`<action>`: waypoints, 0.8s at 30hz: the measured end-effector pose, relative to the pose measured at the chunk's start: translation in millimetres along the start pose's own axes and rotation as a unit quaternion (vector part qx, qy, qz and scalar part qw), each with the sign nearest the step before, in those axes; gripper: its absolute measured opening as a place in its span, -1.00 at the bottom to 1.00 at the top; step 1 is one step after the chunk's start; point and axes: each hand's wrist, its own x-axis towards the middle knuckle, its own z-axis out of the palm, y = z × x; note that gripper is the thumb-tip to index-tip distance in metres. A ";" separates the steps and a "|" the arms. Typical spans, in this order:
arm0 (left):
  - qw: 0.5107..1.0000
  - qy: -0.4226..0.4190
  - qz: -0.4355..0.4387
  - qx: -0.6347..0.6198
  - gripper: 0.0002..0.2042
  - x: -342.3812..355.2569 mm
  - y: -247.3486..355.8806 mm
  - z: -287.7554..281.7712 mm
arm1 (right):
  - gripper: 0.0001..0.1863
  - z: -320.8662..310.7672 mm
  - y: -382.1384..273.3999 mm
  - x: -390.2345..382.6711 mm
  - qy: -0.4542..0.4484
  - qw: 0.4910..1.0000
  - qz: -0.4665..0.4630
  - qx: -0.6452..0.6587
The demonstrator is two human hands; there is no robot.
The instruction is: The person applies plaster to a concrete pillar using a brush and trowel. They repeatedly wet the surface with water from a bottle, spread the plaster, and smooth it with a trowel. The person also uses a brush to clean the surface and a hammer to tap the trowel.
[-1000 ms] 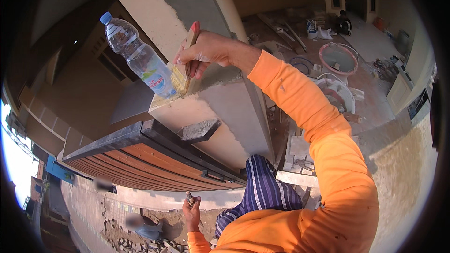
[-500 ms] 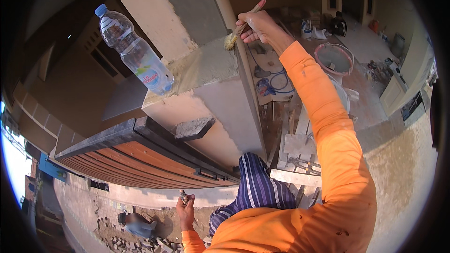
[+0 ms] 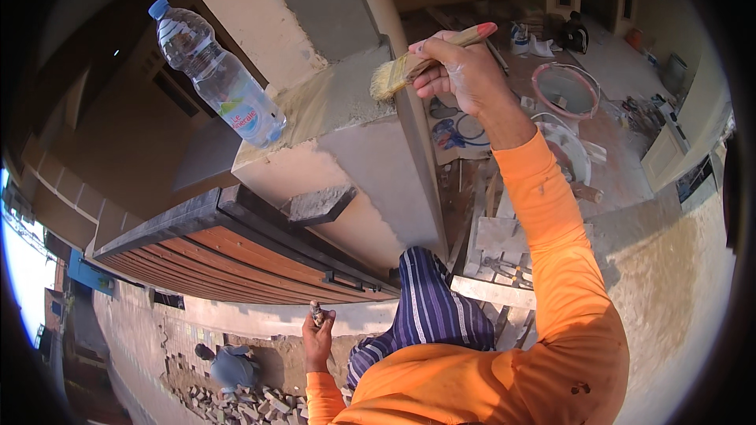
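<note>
My right hand grips a paintbrush with a wooden, red-tipped handle. Its pale bristles are at the right edge of the cement-coated ledge of a pillar; whether they touch it I cannot tell. On the ledge's left side stands a clear plastic bottle with a blue cap, partly filled. My left hand, low beside the gate, is closed around a small dark, mottled thing that I cannot make out.
A slatted wooden gate with a dark frame adjoins the pillar. A bracket-like block juts from the pillar's face. Buckets, planks and pliers lie to the right. Below left, a person crouches by loose paving blocks.
My right hand has moved right and toward me, and the brush now lies flatter with its handle pointing right. My left hand has risen slightly, still closed. The view has shifted a little.
</note>
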 end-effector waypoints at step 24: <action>1.000 -0.006 0.004 0.027 -0.82 6.4 5.6 -0.8 | -0.78 23.5 72.1 -97.2 0.053 0.984 -0.112 0.130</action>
